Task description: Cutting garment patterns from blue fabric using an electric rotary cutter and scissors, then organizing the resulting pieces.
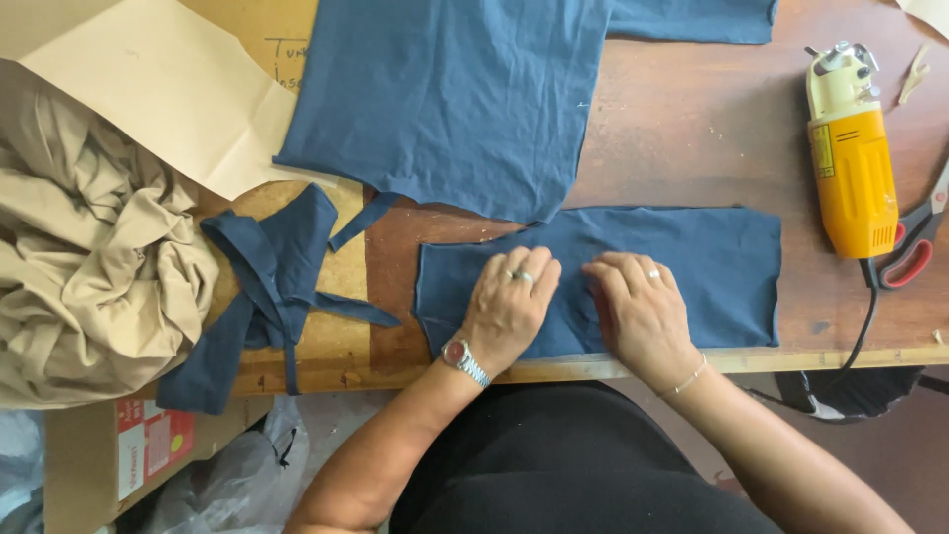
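A small rectangular piece of dark blue fabric (712,272) lies flat near the front edge of the wooden table (692,129). My left hand (509,302), with rings and a wristwatch, rests palm down on its left part. My right hand (641,307), with a ring and a thin bracelet, presses flat on its middle. Neither hand grips anything. A larger cut piece of the same blue fabric (455,99) lies just beyond, its lower corner overlapping the small piece.
Blue fabric strips (267,287) lie tangled at the left. A heap of beige cloth (89,257) and brown pattern paper (148,79) fill the far left. A yellow electric fabric cutter (850,158) and red-handled scissors (914,247) lie at the right. A cardboard box (148,445) stands below.
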